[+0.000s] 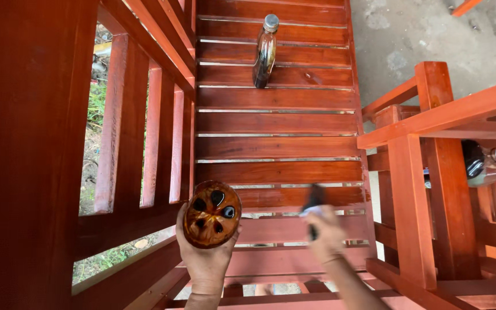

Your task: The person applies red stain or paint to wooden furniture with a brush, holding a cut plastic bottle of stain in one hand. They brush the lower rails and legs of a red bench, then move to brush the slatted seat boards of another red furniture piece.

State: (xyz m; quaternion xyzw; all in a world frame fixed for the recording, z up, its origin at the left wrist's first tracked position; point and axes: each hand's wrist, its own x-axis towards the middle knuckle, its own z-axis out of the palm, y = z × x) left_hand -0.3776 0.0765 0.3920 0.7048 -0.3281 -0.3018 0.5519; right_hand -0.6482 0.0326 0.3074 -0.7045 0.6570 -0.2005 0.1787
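Observation:
My left hand [205, 261] holds up a round, stained container bottom [212, 213], brown and glossy with dark lobes, in front of the bench's backrest. My right hand [326, 236] is blurred and grips a dark brush [314, 200] with a pale wrap, its tip on a red-brown seat slat [276, 172] of the wooden bench. A capped bottle of dark liquid [265, 51] stands upright on the far slats, well beyond both hands.
The bench's slatted backrest [144, 132] rises on the left, with grass showing through its gaps. To the right stands another red-brown wooden frame [420, 172], with two capped bottles [489, 162] lying behind it. Grey concrete floor [431, 34] lies at the upper right.

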